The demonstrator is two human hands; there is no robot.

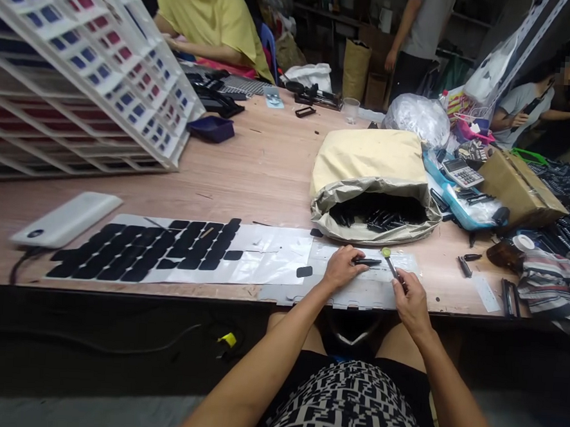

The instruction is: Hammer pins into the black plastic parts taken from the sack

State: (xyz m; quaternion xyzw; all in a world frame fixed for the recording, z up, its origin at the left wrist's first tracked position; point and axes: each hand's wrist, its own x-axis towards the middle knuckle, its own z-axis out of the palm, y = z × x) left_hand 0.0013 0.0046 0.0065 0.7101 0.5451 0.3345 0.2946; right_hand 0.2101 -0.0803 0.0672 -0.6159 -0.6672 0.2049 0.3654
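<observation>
My left hand [342, 266] is closed on a slim black strip-shaped part [367, 262], pressing it down on a clear plastic sheet [407, 265] at the table's near edge. My right hand [409, 300] pinches a thin tool with a yellow-green tip [387, 254]; the tip sits just right of the black part. To the left lies a white backing sheet [267, 254] covered with several black oval pads [152, 247]. One loose black pad [304, 271] lies just left of my left hand.
An open beige sack [372, 174] full of black parts lies behind my hands. A white power bank [67, 218] rests at left, below a tilted white sorting rack [81, 66]. A cardboard box [521, 186], a calculator [462, 172] and clutter fill the right. Other people work at the far side.
</observation>
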